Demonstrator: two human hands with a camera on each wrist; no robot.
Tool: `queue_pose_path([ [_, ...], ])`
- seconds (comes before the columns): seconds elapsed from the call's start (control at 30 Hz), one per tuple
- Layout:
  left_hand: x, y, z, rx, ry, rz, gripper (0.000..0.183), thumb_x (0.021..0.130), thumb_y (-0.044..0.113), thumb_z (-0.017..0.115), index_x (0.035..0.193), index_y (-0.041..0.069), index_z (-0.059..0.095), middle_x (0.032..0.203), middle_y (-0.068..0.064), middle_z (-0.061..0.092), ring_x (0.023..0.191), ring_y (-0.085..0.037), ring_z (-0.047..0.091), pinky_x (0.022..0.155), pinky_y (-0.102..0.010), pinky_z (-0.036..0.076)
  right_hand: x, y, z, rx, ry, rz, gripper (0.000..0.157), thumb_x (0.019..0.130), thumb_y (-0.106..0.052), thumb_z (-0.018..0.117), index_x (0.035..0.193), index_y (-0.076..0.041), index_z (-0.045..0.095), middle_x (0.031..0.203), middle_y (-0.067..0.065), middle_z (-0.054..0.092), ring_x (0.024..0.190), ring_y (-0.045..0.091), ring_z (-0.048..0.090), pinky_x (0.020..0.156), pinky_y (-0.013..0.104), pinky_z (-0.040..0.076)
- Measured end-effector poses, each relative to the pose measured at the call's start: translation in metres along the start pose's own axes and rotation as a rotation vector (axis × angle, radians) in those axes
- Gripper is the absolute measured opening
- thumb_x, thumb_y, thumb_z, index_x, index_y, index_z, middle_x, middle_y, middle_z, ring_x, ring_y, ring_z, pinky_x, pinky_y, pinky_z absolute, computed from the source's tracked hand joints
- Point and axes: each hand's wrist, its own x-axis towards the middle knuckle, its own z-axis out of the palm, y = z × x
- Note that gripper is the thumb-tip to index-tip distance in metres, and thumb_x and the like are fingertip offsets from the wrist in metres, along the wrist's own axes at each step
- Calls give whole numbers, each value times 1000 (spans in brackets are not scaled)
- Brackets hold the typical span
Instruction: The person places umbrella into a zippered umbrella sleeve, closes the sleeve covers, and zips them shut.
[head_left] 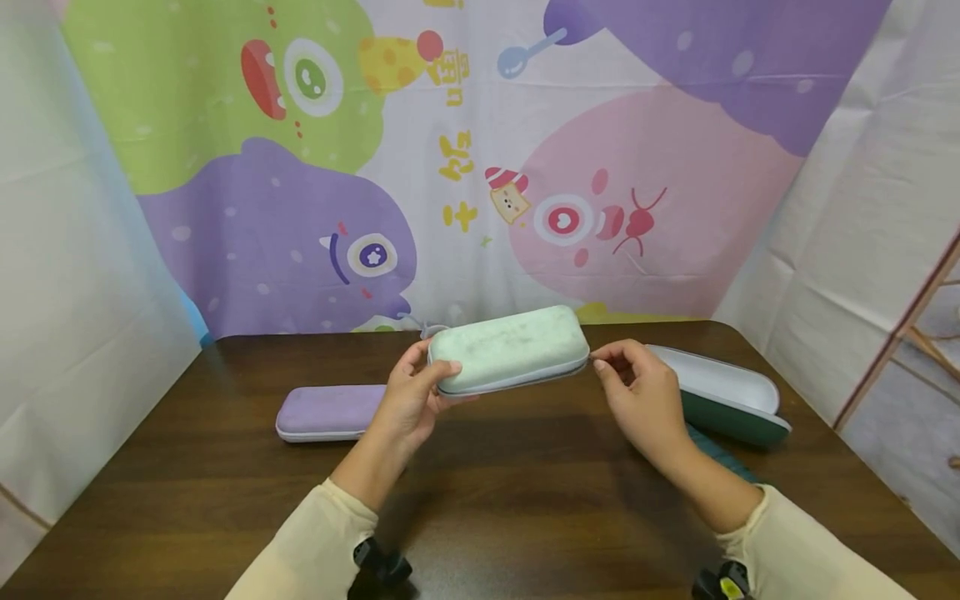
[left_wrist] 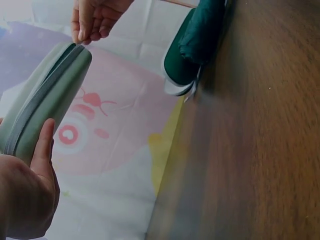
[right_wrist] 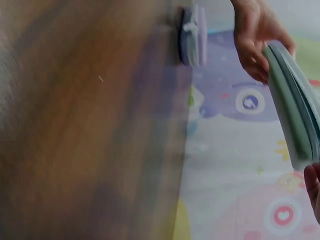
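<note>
A pale green zippered hard case (head_left: pixel 510 346) is held up over the table, tilted slightly with its right end higher. My left hand (head_left: pixel 408 396) grips its left end, thumb across the top face and fingers beneath. At the opposite end, my right hand (head_left: pixel 645 400) pinches the zipper pull between thumb and fingertips. The left wrist view shows the grey zipper band (left_wrist: pixel 35 102) running along the side, with a narrow dark gap (left_wrist: pixel 61 62) between the two halves near the right hand. The inside of the case is hidden.
On the left of the table lies a closed lilac zippered case (head_left: pixel 326 410), partly behind my left forearm. To the right, a dark green case (head_left: pixel 731 417) stands open, its pale lining showing, beside a dark teal puffy item (head_left: pixel 720 454). A cartoon-printed curtain (head_left: pixel 465 275) hangs behind the table.
</note>
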Motion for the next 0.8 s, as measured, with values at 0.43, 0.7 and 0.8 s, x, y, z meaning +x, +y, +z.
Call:
queue_pose_path([
  [0.43, -1, 1, -2, 16, 17, -59, 34, 79, -9, 56, 108, 9, 58, 105, -7, 55, 75, -21, 61, 62, -44, 58, -15, -4, -3, -4, -19, -12, 9, 85, 7, 68, 88, -2, 68, 74, 1, 62, 62, 7, 54, 54, 15, 43],
  [0.7, -1, -3, 5, 2, 18, -60, 36, 80, -10, 58, 112, 6, 55, 108, -8, 54, 79, -22, 60, 65, -47, 58, -27, -13, 3, 62, -11, -31, 12, 83, 11, 68, 86, 0, 67, 71, 0, 60, 59, 7, 53, 51, 16, 44],
  [0.8, -1, -7, 10, -8, 34, -71, 36, 80, -9, 58, 113, 5, 54, 106, -9, 55, 78, -22, 62, 65, -46, 58, -27, -13, 5, 79, -3, 31, 12, 83, 11, 68, 86, -1, 67, 68, 2, 61, 56, 7, 54, 48, 17, 45],
])
